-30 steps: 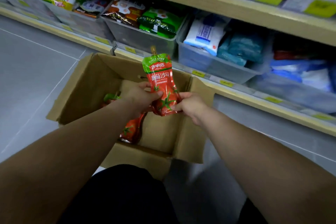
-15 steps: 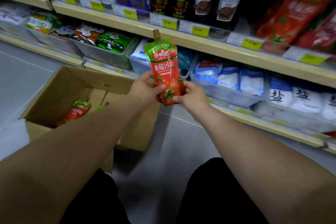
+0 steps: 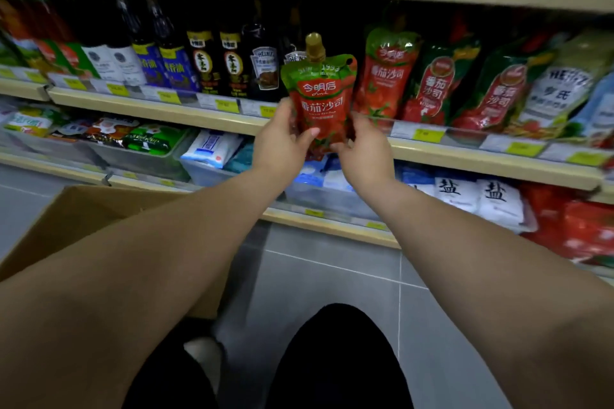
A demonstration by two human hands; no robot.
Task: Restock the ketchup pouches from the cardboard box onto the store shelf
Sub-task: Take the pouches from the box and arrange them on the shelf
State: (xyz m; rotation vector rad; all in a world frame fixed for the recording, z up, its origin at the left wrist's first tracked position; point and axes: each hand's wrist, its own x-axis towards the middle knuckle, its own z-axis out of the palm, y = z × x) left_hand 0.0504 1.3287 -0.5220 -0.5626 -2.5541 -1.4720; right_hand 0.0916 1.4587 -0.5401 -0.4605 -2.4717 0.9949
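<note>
I hold one red and green ketchup pouch (image 3: 320,100) upright by its bottom corners, gold cap on top. My left hand (image 3: 282,143) grips its lower left side and my right hand (image 3: 363,151) grips its lower right. The pouch is in front of the middle shelf (image 3: 465,153), just left of a row of matching ketchup pouches (image 3: 388,73) standing there. The cardboard box (image 3: 83,212) sits on the floor at lower left, mostly hidden behind my left forearm; its inside is out of sight.
Dark sauce bottles (image 3: 216,63) fill the middle shelf's left part. Other red pouches (image 3: 435,86) and Heinz packs (image 3: 561,86) stand to the right. The lower shelf holds plastic bins (image 3: 143,159) and white salt bags (image 3: 471,199). Grey tiled floor (image 3: 332,276) lies below.
Both hands have lifted the pouch from over the box up and right to the middle shelf's front. The view has swung upward, so the box has slid to the lower left.
</note>
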